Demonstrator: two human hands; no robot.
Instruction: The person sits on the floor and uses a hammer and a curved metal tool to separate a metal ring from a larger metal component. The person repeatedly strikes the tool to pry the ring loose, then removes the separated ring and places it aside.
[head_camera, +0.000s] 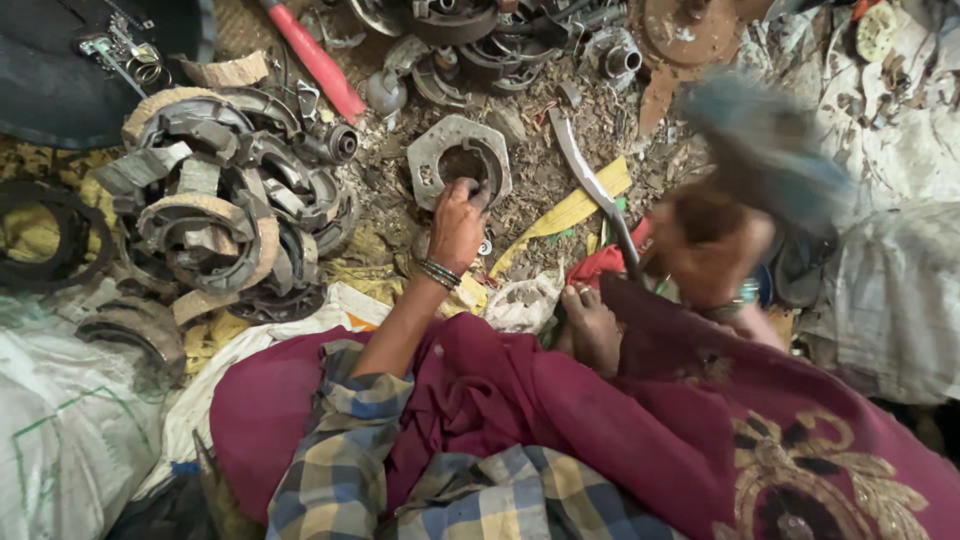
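Observation:
My left hand (457, 222) reaches forward and grips the near rim of a grey metal hub plate (440, 150) with a round central hole, lying flat on the debris-covered ground. My right hand (712, 250) is raised at the right, blurred by motion, closed around the handle of a hammer whose blue-grey head (775, 140) streaks above it. A flat metal blade (590, 180) with a dark handle lies between the two hands. My bare foot (592, 325) shows above the maroon cloth over my lap.
A heap of curved brake shoes (225, 200) fills the left. A red-handled tool (315, 60) and round metal parts (500, 40) lie at the top. A yellow strap (570, 212) crosses the ground. White sacks lie left (70, 430) and right (890, 280).

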